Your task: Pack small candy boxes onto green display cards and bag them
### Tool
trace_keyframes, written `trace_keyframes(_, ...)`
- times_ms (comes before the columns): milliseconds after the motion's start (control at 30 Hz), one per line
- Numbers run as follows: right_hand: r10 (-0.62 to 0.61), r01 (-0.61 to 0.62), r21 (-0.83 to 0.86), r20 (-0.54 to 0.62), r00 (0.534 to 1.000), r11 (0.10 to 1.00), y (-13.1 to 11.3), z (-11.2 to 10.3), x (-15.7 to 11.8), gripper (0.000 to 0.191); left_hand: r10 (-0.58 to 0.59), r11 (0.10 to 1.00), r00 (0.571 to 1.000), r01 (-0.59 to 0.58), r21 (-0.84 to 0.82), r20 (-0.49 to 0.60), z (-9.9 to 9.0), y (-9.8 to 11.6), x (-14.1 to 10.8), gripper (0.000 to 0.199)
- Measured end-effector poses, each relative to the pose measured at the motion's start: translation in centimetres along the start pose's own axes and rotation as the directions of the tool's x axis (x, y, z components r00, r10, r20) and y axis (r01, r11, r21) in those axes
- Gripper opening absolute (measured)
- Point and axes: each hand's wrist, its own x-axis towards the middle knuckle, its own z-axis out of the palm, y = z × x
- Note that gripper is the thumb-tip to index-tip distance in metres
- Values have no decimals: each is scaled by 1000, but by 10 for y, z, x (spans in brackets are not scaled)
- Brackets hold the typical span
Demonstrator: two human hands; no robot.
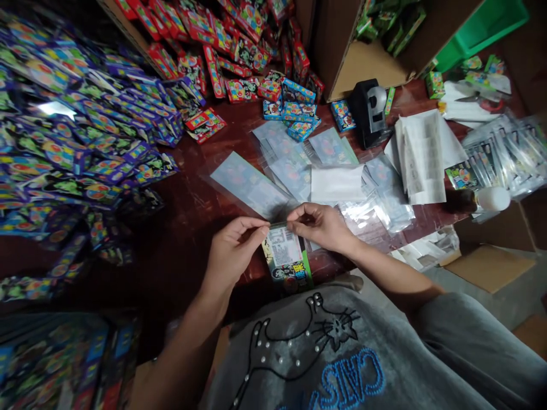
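Observation:
My left hand (237,250) and my right hand (321,226) pinch the top edge of a small green printed box (287,262) with a white label, held upright near the front edge of a dark red table (188,193). The box seems to sit in a clear plastic sleeve whose open end I hold between thumbs and forefingers. Just beyond my hands lie several flat clear sleeves (273,176).
A big heap of blue boxes (85,125) fills the left. Red boxes (222,45) spill from a carton at the back. A black tape dispenser (370,111), stacked white sheets (423,156), bagged packs (508,151) and a green bin (482,28) stand right.

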Motion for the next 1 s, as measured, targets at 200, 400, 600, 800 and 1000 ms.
trace_keyframes(200, 108, -114, 124, 57, 993, 986, -5, -6, 5, 32, 13, 995, 993, -25, 99, 116, -14, 4, 9, 29)
trace_keyframes(400, -111, 102, 58, 192, 975, 993, 0, -23, -1, 32, 116, 973, 967, -156, 170, 226, -24, 2, 11, 30)
trace_keyframes(600, -230, 248, -49, 242, 943, 967, 7, -35, -6, 22, 162, 932, 947, -239, 272, 277, -17, 9, 15, 27)
trace_keyframes(800, -156, 161, -3, 230, 961, 987, 14, -35, -14, 27, 159, 916, 927, -267, 298, 341, -12, 25, 19, 22)
trace_keyframes(1000, -164, 141, 102, 273, 948, 985, 12, -35, -14, 23, -241, 971, 929, 230, 70, 280, -2, 30, 24, 39)
